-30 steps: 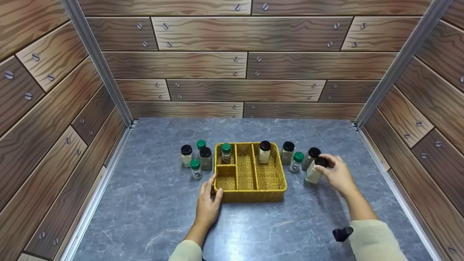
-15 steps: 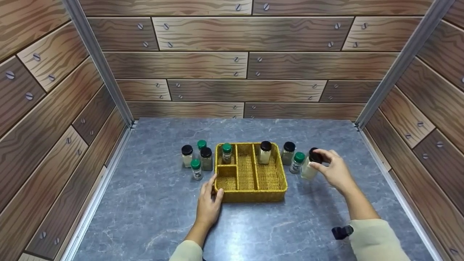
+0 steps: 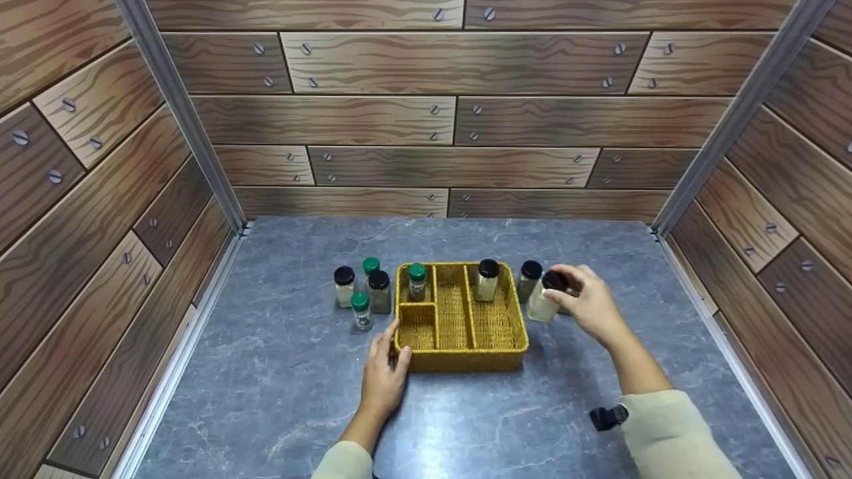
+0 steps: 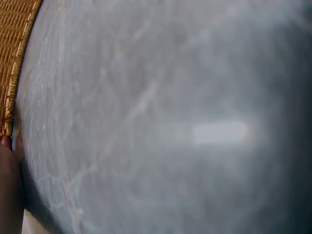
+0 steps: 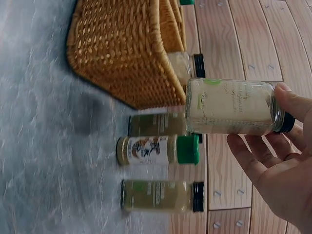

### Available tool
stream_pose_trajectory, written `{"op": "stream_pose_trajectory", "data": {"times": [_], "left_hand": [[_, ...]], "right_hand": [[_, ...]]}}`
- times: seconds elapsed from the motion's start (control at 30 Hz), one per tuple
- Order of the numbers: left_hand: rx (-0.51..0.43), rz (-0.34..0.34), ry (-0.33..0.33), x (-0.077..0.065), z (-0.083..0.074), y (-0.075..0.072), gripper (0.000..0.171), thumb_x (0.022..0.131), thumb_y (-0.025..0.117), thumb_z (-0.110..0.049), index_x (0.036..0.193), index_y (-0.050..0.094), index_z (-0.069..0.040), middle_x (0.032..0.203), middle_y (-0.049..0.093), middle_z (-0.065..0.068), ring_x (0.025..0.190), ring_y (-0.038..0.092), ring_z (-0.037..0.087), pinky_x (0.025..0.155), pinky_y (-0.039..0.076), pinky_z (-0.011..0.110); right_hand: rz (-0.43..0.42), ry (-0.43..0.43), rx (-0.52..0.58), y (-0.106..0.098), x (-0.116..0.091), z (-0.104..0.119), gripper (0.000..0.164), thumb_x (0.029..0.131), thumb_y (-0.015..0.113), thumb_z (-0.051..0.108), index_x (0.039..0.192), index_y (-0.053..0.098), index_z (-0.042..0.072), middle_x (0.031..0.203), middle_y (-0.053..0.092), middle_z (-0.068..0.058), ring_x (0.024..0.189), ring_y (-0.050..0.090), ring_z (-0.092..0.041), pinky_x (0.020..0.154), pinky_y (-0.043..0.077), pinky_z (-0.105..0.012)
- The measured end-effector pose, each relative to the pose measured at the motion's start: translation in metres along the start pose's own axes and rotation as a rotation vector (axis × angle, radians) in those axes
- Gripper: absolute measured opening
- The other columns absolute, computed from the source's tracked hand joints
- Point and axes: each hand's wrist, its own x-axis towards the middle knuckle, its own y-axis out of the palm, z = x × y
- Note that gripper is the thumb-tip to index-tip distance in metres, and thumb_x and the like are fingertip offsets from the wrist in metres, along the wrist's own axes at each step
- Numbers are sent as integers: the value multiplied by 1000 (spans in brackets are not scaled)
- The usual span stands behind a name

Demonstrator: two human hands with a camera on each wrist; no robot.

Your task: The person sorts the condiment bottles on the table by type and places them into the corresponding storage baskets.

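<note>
My right hand [image 3: 592, 309] holds a spice jar [image 3: 542, 308] of pale powder by its black lid. In the right wrist view, this jar hangs above the table, beside the basket's right wall. My left hand [image 3: 384, 382] rests with extended fingers against the near left corner of a woven basket [image 3: 466, 361] with dividers. A green-capped jar [image 3: 417, 286] stands in the back left compartment, and a black-lidded jar [image 3: 486, 287] at the back of the right one. The left wrist view shows only the basket's edge [image 4: 14, 73] and part of my hand.
Left of the basket stand black-lidded jars [image 3: 379, 296] and green-capped ones [image 3: 361, 316]. On its right are a dark jar [image 3: 529, 279], a green-capped jar [image 5: 146, 150] and another black-lidded jar [image 5: 158, 195], partly hidden in the head view. Wood-patterned walls [image 3: 452, 120] enclose the table.
My right hand has lifted the pale jar and carried it left toward the basket, passing in front of the other right-hand jars. The left hand and basket have stayed put.
</note>
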Motion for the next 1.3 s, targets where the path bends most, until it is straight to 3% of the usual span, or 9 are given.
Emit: {"op": "stream_pose_trajectory", "data": {"times": [0.17, 0.37, 0.47, 0.73, 1.07, 1.3], "left_hand": [[-4, 0, -8, -1, -1, 0, 59, 103, 71, -24, 160, 53, -24, 138, 64, 15, 112, 67, 29, 98, 55, 55], [-7, 4, -8, 0, -1, -1, 59, 104, 70, -24, 160, 53, -24, 141, 63, 16, 120, 66, 32, 103, 54, 58], [-10, 4, -5, 0, -1, -1, 59, 104, 70, -23, 160, 53, -25, 142, 63, 15, 118, 66, 30, 102, 54, 56], [-14, 7, -6, 0, -2, -1, 58, 104, 69, -23, 160, 53, -21, 142, 62, 16, 119, 66, 31, 102, 55, 57], [1, 14, 6, 1, -2, -1, 59, 104, 70, -22, 161, 52, -22, 138, 64, 13, 106, 64, 22, 96, 55, 49], [3, 1, 14, 1, -1, -2, 58, 104, 69, -26, 159, 54, -23, 138, 65, 14, 110, 65, 22, 99, 56, 49]], "right_hand": [[19, -5, 23, 11, 6, 8, 48, 95, 83, 10, 139, 69, -1, 125, 62, -23, 122, 66, -37, 91, 54, -11], [35, -6, -22, 30, 12, 13, 50, 94, 84, 11, 140, 69, 3, 130, 65, -21, 125, 66, -37, 107, 57, -44], [27, -26, -35, 41, 15, 14, 50, 92, 86, 10, 139, 70, 3, 128, 66, -21, 124, 68, -37, 109, 55, -52], [48, -38, -42, 62, 22, 14, 48, 92, 86, 15, 137, 71, 5, 130, 66, -22, 125, 67, -43, 112, 53, -59], [97, -23, -9, 84, 25, 5, 48, 92, 86, 12, 137, 70, 5, 127, 64, -21, 122, 66, -40, 108, 55, -55], [97, -25, -50, 96, 26, -1, 47, 93, 85, 12, 137, 70, 6, 126, 65, -20, 121, 67, -41, 107, 55, -58]]}}
